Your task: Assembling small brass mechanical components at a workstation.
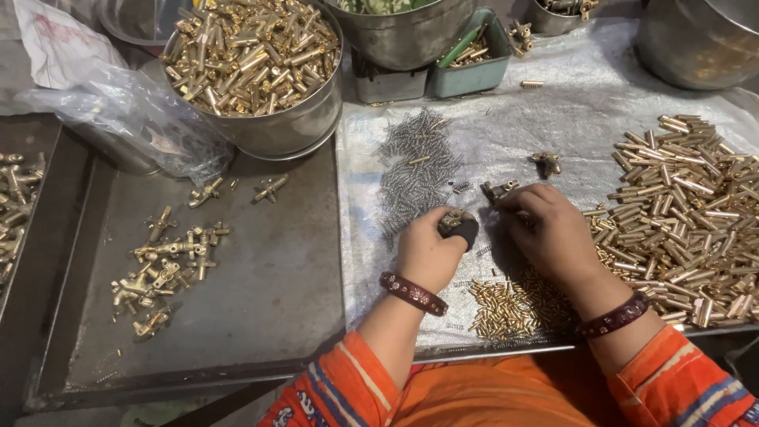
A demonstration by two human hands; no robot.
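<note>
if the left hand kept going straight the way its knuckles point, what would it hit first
The left hand, gripping a small dark brass fitting, points up and away from the person. Going straight on, it would probably first meet the heap of small grey metal springs on the silvery sheet; depth is hard to judge.

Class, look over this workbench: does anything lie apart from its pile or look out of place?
Yes. One brass pin lies alone on the plastic sheet, apart from the big heap of brass pins at the right. Two brass fittings lie stray on the metal tray, away from their cluster.
</note>
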